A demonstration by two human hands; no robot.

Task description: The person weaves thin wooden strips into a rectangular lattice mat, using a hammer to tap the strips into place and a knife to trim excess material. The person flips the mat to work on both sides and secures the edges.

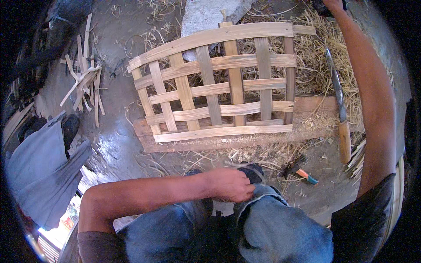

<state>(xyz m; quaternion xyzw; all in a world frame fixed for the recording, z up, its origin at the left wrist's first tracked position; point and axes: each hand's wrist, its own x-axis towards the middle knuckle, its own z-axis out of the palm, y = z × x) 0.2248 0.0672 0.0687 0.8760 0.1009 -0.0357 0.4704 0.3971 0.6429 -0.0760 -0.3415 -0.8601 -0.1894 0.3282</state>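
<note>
Head view: pale, curved-top lattice of woven wooden strips [236,87], upper centre, over long reddish-brown wooden plank [318,108]. Left hand [231,184] lower centre, fingers curled, grip unclear. Right hand [334,4] upper-right edge, fingers: cannot tell.

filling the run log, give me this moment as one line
left hand: by right knee, grip unclear | right hand: extended, partly cut off at top edge | woven panel: over plank | knife: right of panel

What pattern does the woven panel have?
The woven panel has an open lattice of tan and grey-brown strips, shown in the head view.
</note>
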